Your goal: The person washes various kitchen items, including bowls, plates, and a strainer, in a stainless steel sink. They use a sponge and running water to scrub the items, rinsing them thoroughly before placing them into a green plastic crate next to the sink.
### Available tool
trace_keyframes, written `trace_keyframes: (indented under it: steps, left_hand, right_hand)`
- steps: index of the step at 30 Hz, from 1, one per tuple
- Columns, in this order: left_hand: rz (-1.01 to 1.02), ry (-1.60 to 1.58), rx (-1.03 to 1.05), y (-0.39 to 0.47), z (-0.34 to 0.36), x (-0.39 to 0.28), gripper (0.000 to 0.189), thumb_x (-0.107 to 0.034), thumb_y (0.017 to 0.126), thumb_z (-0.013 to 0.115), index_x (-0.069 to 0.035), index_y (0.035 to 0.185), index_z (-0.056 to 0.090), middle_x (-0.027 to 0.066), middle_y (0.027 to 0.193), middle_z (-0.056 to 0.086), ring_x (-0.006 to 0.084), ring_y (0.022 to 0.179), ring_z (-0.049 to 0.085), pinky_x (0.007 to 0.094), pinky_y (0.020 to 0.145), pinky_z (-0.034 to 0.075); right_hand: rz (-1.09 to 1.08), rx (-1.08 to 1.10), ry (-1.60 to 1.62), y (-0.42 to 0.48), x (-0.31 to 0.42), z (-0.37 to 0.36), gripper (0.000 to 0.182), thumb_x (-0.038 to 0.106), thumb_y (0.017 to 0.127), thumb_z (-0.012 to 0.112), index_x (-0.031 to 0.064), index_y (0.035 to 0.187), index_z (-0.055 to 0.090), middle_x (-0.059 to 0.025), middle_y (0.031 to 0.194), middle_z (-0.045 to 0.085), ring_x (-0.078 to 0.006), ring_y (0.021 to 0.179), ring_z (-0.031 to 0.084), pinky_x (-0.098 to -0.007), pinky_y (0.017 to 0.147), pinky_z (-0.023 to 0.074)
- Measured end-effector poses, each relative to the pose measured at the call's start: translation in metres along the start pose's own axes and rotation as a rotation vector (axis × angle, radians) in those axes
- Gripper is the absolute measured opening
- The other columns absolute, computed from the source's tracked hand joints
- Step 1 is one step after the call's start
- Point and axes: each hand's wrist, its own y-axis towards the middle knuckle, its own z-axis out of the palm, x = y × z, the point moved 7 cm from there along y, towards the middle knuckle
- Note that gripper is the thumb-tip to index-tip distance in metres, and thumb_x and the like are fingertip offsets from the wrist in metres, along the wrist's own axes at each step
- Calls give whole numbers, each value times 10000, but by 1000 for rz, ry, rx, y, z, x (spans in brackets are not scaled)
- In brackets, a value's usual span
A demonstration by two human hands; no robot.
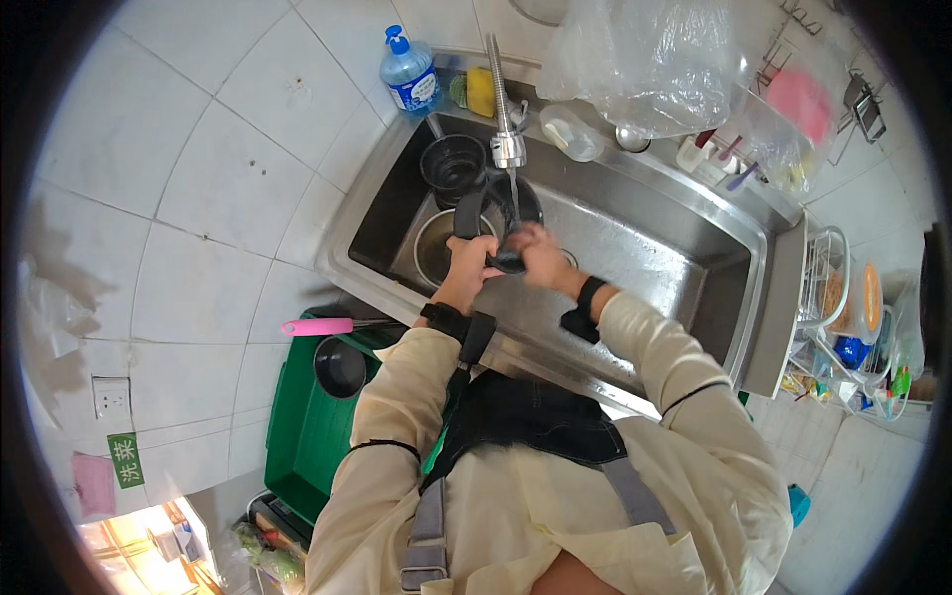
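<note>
Over the steel sink (617,290), my left hand (472,262) grips a dark pot (528,197) near its rim and broad black handle (468,214). My right hand (541,254) is at the near side of the same pot, its fingers blurred; whether they hold anything is not visible. A thin stream of water falls from the flexible metal faucet (509,149) into the pot. Just left of it, a round metal pot (431,249) with murky liquid sits in the sink, partly hidden by my left hand. Behind that stands a small black saucepan (452,163).
A blue pump bottle (410,74) and a yellow sponge (481,91) stand at the sink's back corner. Clear plastic bags (654,67) hang over the back edge. A green crate (305,461) holds a dark container (340,367) at left. Wire baskets (848,320) stand at right.
</note>
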Motion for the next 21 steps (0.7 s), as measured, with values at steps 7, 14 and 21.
trace_keyframes:
  steps: [7, 14, 21]
  left_hand:
    - [-227, 58, 93, -4, -13, 18, 487, -67, 585, 581, 81, 1001, 376, 164, 916, 451, 355, 775, 564, 485, 649, 553]
    - [-7, 189, 23, 20, -18, 1, 459, -67, 575, 597, 79, 966, 406, 139, 932, 430, 323, 710, 569, 436, 586, 561]
    - [-157, 205, 8, 5, -18, -3, 731, -112, 622, 584, -51, 1225, 177, 199, 1080, 429, 358, 803, 574, 450, 688, 546]
  right_hand:
    - [-451, -1, -213, 0, -15, -6, 477, 107, 575, 582, 55, 1049, 563, -85, 1091, 541, -274, 1124, 402, -414, 906, 335]
    - [115, 154, 2, -2, 24, -2, 462, 178, 609, 641, 100, 1059, 568, -52, 1134, 518, -238, 1150, 376, -414, 861, 358]
    - [57, 176, -98, -8, 15, -9, 389, 165, 682, 610, 74, 1056, 556, -68, 1119, 536, -307, 1052, 444, -445, 825, 411]
